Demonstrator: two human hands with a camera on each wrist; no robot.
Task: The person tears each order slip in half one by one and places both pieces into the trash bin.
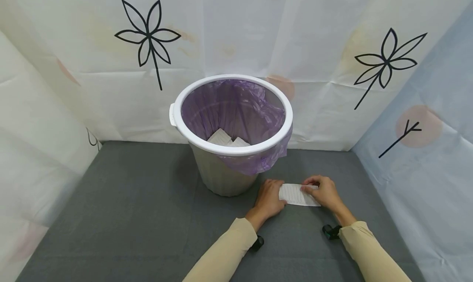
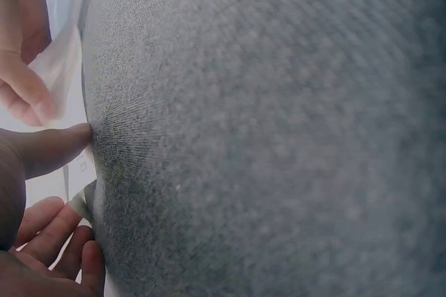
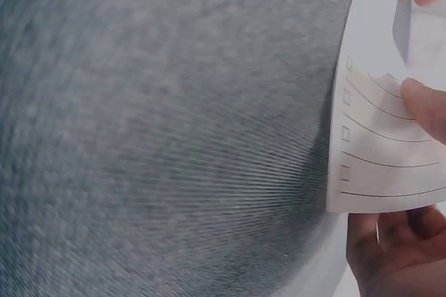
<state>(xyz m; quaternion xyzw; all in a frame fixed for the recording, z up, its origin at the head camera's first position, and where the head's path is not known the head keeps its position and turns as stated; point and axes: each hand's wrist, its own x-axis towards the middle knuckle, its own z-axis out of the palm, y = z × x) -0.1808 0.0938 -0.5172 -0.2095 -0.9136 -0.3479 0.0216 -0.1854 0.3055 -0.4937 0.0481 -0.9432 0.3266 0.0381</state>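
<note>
A small white sheet of lined paper (image 1: 295,195) lies low over the grey cloth, right of the bin. Small printed boxes run along one edge of the paper (image 3: 376,147) in the right wrist view. My left hand (image 1: 270,198) holds its left end, thumb at the near edge and fingers toward the far edge. At the other end, my right hand (image 1: 325,193) pinches the sheet. In the right wrist view its thumb (image 3: 425,109) presses the lined face, while the other fingers (image 3: 397,241) are partly hidden behind the paper.
A white-rimmed bin (image 1: 233,150) with a purple liner (image 1: 236,105) stands left of my hands, with pieces of white paper (image 1: 220,137) inside. Grey cloth (image 1: 129,216) covers the table. Patterned white sheets (image 1: 229,27) hang behind and at both sides.
</note>
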